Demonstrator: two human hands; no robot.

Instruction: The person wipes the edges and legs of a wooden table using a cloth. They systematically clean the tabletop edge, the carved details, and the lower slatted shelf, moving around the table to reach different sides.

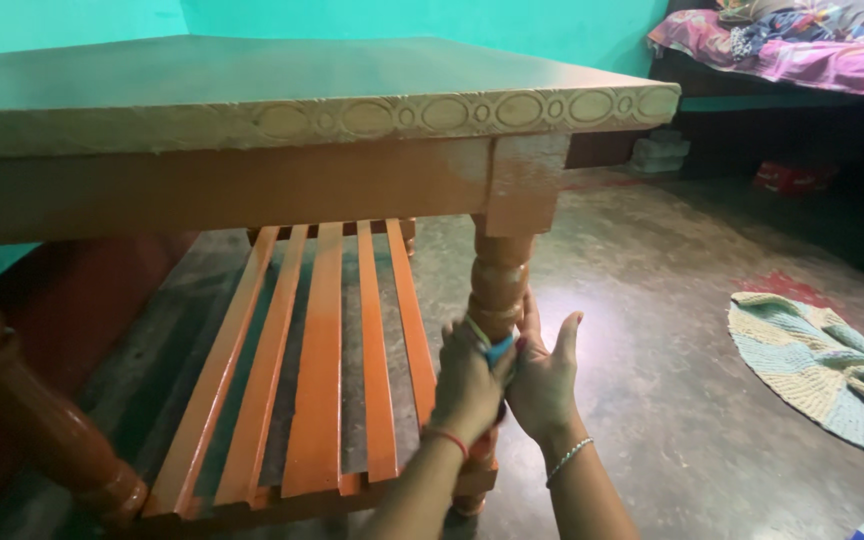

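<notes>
Turquoise walls (402,15) are enclosing the room. A dark, polished floor (672,330) is reflecting a patch of overhead light. A bed (802,60) is standing at the far right, carrying crumpled pink and patterned bedding. A round knitted mat (832,365) in pale green and cream is lying on the floor at the right. A small red object is sitting beneath the bed, too dim to identify.

A room in a home: bright turquoise walls (402,15) rise above a bare, polished cement floor (652,330). A bed (782,60) heaped with patterned bedding stands in the far corner, a knitted round mat (832,365) lies on the floor, and a wooden counter (252,85) with a carved edge, turned legs and an orange slatted shelf (322,360) fills the foreground.
</notes>
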